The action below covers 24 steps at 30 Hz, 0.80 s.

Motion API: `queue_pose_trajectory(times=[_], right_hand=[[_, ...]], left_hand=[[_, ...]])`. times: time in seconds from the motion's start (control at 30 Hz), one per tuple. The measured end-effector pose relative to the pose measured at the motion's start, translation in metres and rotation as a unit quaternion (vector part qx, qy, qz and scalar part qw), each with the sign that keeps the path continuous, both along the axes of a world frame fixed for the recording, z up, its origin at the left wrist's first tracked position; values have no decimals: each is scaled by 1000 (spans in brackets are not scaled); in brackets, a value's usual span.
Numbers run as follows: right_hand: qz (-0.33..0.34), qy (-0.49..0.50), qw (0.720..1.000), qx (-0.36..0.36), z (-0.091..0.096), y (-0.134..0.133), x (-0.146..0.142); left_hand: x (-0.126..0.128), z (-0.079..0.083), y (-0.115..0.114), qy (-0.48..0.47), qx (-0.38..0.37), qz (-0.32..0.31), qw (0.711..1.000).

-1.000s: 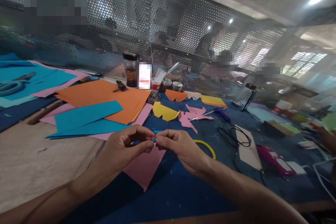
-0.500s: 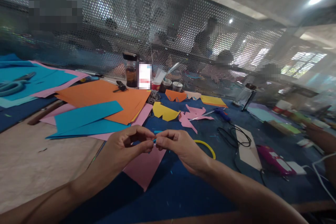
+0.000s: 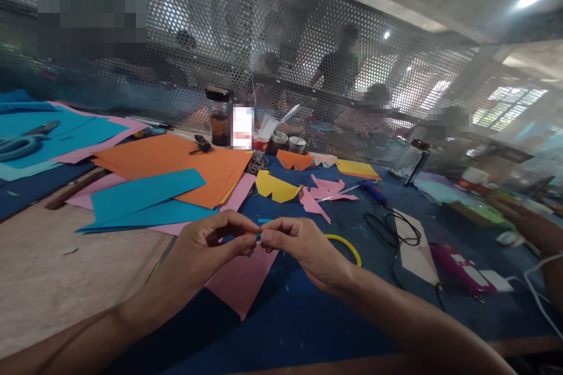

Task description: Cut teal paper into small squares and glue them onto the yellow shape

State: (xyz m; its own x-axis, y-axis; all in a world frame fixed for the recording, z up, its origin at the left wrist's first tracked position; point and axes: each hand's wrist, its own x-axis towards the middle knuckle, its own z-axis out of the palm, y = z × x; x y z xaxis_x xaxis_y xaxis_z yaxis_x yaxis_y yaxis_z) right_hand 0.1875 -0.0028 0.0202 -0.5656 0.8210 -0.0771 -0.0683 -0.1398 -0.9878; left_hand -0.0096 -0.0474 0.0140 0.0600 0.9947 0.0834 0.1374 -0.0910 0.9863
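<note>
My left hand [image 3: 220,249] and my right hand [image 3: 299,243] meet fingertip to fingertip above the blue tabletop. Between both pinches is a small blue piece [image 3: 258,237], probably paper, mostly covered by the fingers. Under the hands lies a pink paper sheet [image 3: 241,287] with one corner toward me. A short blue strip [image 3: 265,221] shows just behind my fingertips. Close to my right wrist is a yellow ring-shaped piece [image 3: 352,246], partly hidden. Beyond the hands lie a cut yellow paper [image 3: 277,187] and cut pink papers [image 3: 328,188].
Orange sheets [image 3: 176,158] and folded blue paper [image 3: 149,193] lie at left, with scissors [image 3: 26,140] farther out. A glue gun [image 3: 373,190] trails a black cord. A jar [image 3: 219,120] stands at the back. Another person's hand [image 3: 519,217] is at right, beyond a magenta device [image 3: 461,269].
My hands stay almost in place, with only a slight shift of the fingertips around the blue piece. At right, the other person's hand has moved a little to the left.
</note>
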Motion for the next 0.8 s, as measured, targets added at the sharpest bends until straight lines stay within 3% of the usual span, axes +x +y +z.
queue_pose_trajectory(times=[0.8], right_hand=[[26,24,999,-10,-3,-2,1]], left_hand=[[2,-3,-8,142,158,62,975]])
